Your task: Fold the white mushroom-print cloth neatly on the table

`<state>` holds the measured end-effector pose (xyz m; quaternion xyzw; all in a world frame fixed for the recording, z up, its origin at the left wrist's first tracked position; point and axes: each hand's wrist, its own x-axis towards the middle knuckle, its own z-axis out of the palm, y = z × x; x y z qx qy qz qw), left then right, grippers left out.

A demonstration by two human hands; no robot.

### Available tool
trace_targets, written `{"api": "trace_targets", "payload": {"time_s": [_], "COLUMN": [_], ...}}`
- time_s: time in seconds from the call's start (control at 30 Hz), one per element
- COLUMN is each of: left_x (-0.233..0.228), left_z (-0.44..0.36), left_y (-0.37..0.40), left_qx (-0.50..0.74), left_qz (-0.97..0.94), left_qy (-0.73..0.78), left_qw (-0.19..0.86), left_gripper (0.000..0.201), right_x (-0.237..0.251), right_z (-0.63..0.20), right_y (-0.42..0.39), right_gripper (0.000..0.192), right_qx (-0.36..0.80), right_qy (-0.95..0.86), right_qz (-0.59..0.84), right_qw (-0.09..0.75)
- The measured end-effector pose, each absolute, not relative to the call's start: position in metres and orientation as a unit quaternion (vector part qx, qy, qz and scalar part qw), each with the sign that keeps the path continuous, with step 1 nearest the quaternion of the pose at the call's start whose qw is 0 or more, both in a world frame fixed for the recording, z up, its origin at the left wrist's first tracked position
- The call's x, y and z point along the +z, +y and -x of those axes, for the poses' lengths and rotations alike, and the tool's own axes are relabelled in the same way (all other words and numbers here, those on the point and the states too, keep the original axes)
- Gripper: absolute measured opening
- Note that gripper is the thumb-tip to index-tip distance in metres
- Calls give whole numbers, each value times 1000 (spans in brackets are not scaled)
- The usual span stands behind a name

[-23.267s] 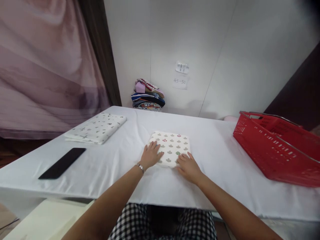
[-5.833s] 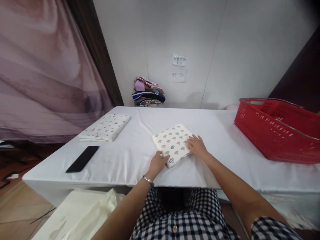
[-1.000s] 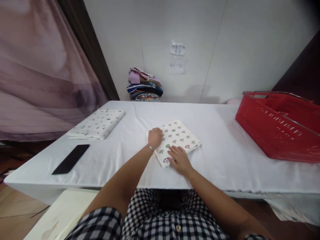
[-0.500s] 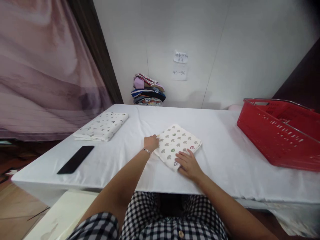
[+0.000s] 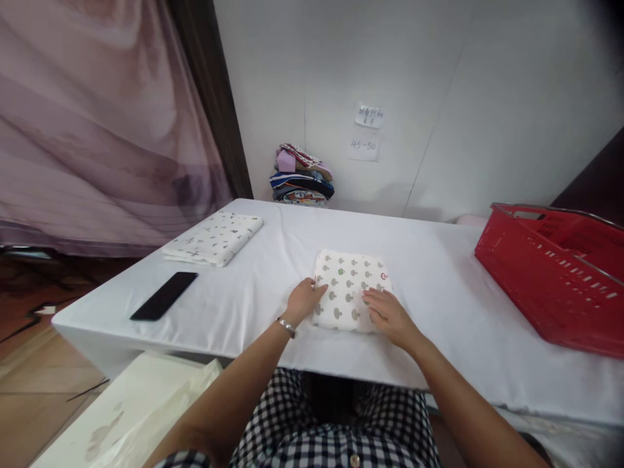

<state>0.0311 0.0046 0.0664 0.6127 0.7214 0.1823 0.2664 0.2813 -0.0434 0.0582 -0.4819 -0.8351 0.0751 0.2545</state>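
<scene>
A folded white cloth (image 5: 350, 286) printed with grey mushrooms, plus a few green and red ones, lies in front of me on the white-covered table. At its left edge is my left hand (image 5: 303, 303), the thumb on top and the fingers at the side, pinching the edge; the fingertips are partly hidden. My right hand (image 5: 391, 316) rests on the cloth's right part with fingers stretched out, holding nothing.
A second folded patterned cloth (image 5: 217, 239) and a black phone-like slab (image 5: 164, 296) lie on the left. A red plastic basket (image 5: 556, 279) stands at right. Stacked folded fabrics (image 5: 302, 177) sit beyond the table's far edge, near paper notes (image 5: 366, 133) on the wall.
The mushroom cloth has turned from a diamond angle to nearly square with the table edge. Both hands have shifted with it, and the camera view has swung slightly left.
</scene>
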Motion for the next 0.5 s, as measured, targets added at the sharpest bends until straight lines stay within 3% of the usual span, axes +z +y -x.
{"api": "trace_targets", "payload": {"time_s": [0.2,0.33,0.5], "left_x": [55,48,55], "left_z": [-50,-50,-47], "left_y": [19,16,25], "left_qx": [190,185,179], "left_qz": [-599,-606,-599], "left_qy": [745,746,746], "left_qw": [223,205,229], "left_gripper": [44,40,41], "right_x": [32,37,55], "right_z": [-226,-226,-235], "right_y": [-46,-46,-34], "right_gripper": [44,48,49], "right_qx": [28,74,98], "right_qy": [-847,-849,-827], "right_qz": [498,513,544], "right_qw": [184,107,105]}}
